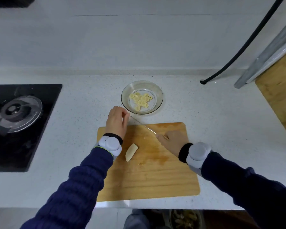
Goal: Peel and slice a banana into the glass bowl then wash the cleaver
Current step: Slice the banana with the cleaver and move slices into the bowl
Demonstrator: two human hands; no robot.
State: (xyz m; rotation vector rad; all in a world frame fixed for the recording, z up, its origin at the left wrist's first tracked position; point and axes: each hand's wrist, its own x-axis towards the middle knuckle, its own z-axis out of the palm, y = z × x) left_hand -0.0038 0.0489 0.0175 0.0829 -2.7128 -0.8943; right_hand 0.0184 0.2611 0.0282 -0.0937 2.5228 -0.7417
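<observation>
A glass bowl (157, 91) stands on the counter behind the wooden cutting board (155, 171) and holds several banana slices (141, 100). A peeled banana stub (131, 152) lies on the board's left part. My right hand (172, 141) grips the handle of the cleaver (142, 123), seen edge-on, its blade reaching from the board toward the bowl's near left rim. My left hand (116, 121) hovers at the blade's far end, beside the bowl, fingers curled and apart. I cannot see anything held in it.
A black gas hob (21, 126) with a burner lies at the left. At the back right a black hose (238, 50) enters the counter. Another wooden board (279, 96) leans at the right edge. The counter's front edge runs just below the cutting board.
</observation>
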